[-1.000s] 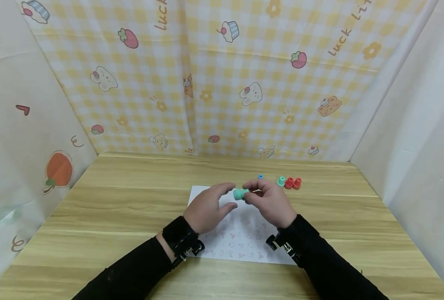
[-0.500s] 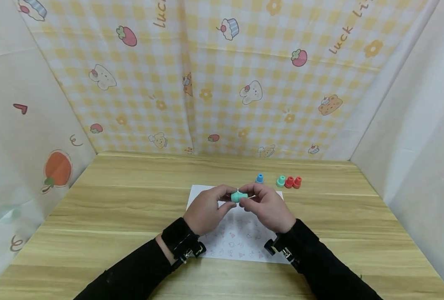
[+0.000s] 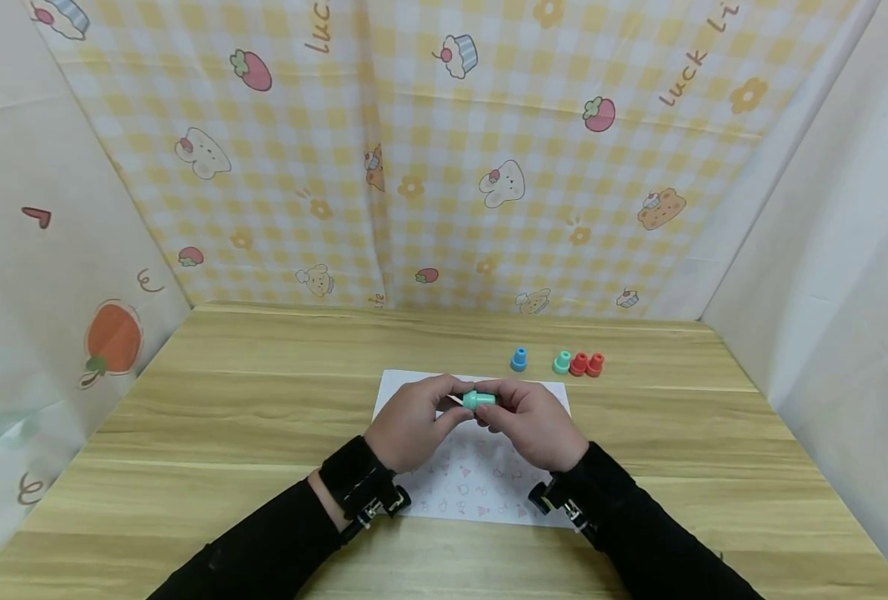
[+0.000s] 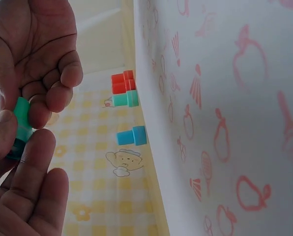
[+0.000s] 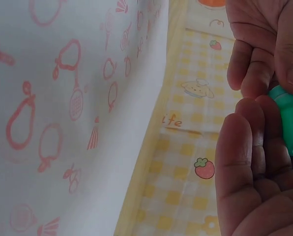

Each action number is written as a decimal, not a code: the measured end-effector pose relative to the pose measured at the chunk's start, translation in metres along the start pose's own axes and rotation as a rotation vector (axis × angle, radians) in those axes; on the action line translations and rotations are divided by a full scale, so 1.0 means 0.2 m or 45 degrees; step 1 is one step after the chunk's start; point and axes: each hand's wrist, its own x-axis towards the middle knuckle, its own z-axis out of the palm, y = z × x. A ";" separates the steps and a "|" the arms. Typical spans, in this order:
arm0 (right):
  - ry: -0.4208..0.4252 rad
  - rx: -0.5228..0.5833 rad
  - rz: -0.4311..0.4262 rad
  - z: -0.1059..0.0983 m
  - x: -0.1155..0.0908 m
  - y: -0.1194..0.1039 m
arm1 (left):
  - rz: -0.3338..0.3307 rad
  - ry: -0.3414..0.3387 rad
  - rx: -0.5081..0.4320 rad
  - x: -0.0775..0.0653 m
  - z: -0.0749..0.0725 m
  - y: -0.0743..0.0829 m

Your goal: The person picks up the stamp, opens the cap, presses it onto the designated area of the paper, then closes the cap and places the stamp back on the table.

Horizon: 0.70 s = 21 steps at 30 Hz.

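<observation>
A small green toy stamp [image 3: 478, 400] is held sideways above a sheet of white paper [image 3: 481, 500], its wide end to the left. My left hand [image 3: 408, 425] pinches that wide end between thumb and fingers. The right hand [image 3: 543, 423] grips the narrow handle end. In the left wrist view the green stamp [image 4: 21, 120] sits between both hands' fingertips, its wide end darker. From the right wrist, the left thumb presses on the top of the green stamp [image 5: 287, 115], while the right fingers curl beside it and partly hide it.
Behind the paper stand a blue stamp [image 3: 519, 359], a second green stamp [image 3: 561, 362] and two red stamps [image 3: 587, 364], the last three close together. Red fruit and racket prints cover the paper. A wooden table [image 3: 263, 375] lies beneath, with a checked yellow cloth [image 3: 444, 167] behind.
My left fingers have closed onto the wide end of the green stamp, which they stood apart from a second ago. My right hand shifted slightly down, uncovering the blue stamp.
</observation>
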 end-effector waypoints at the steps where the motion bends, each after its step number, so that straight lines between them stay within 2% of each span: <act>1: -0.004 -0.008 0.002 0.00 0.00 0.00 | 0.000 0.002 -0.009 0.00 0.00 0.00; 9: -0.011 -0.062 0.017 0.00 -0.01 -0.01 | -0.006 0.013 -0.056 0.00 -0.01 0.00; 21: -0.025 -0.009 -0.010 0.00 0.00 0.00 | 0.025 0.020 -0.064 0.00 -0.02 -0.01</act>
